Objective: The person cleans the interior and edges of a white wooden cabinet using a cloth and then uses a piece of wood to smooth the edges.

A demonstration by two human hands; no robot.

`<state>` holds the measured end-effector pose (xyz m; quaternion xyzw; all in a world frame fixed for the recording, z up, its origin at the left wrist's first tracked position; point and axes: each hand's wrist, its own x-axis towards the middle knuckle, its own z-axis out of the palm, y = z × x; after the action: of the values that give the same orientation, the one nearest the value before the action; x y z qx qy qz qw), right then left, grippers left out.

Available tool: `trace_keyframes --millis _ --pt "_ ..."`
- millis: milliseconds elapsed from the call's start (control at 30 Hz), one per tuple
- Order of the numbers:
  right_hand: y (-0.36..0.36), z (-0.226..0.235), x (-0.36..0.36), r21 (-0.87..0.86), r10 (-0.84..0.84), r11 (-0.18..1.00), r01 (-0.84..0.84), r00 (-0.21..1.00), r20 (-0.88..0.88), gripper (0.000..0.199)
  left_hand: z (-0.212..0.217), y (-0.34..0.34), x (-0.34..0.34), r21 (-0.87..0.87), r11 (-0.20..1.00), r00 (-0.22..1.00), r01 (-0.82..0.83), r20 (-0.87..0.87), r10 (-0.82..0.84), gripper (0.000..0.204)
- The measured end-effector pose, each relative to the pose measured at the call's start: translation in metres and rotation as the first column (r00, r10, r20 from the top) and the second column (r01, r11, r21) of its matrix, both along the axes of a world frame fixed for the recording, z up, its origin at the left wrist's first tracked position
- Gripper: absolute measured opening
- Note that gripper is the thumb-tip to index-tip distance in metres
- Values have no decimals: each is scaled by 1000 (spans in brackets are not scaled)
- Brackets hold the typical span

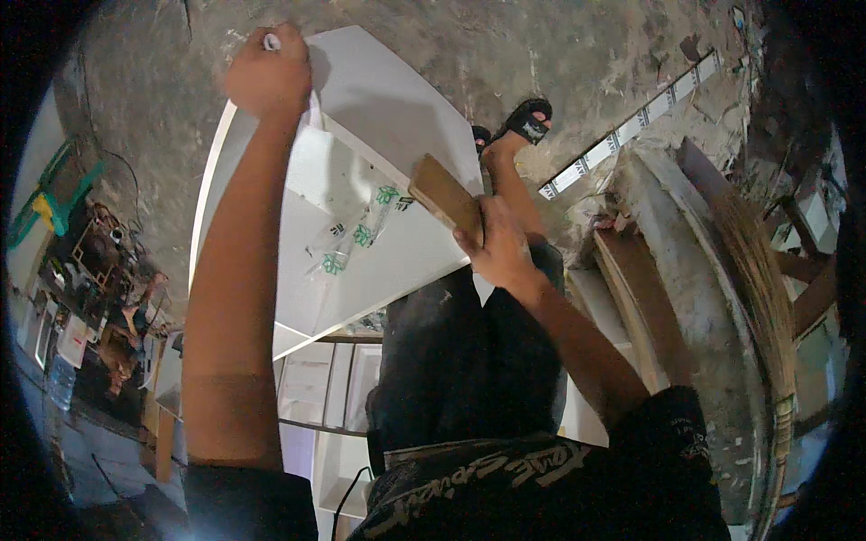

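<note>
My right hand (505,245) grips a flat, light-brown wooden block (442,191), fingers on one side and thumb on the other. The block's far end overlaps the edge of a white panelled box (379,144), which stands open in front of my legs. My left hand (268,77) is closed in a fist over the box's far left corner. A small white round end shows at the top of the fist, but what it belongs to is hidden. Inside the box lies crumpled clear plastic wrap (361,234) with green printed marks.
At right, a long white-and-dark printed strip (622,135) lies on the rough concrete floor (595,54). Nearer stand a straw broom (753,261) and leaning boards (640,307). Cluttered tools and a green-and-yellow object (50,207) fill the far left. White drawer-like trays (316,388) sit beside my legs.
</note>
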<state>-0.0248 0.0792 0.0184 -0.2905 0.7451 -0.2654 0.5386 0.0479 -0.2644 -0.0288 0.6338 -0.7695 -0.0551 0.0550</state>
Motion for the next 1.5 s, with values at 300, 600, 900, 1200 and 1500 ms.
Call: trace_keyframes --millis 300,600,900,1200,1500 --pt "-20 -6 6 -137 77 986 -93 990 -115 51 8 -1 -11 70 997 999 -34 20 32 32" --pt "-102 13 0 -60 151 985 -160 979 -140 46 -4 -14 -7 -23 1000 998 4 -59 -5 28" --pt "-101 -9 0 -140 118 979 -145 976 -184 42 -10 -8 -4 -163 981 995 104 9 -104 28" --pt "29 -1 -44 92 68 994 -61 995 -77 45 -22 -14 2 -130 991 999 9 41 -4 33" --pt "97 -89 -128 181 -454 843 507 850 -269 54 3 -18 -3 -126 981 925 148 369 -92 37"
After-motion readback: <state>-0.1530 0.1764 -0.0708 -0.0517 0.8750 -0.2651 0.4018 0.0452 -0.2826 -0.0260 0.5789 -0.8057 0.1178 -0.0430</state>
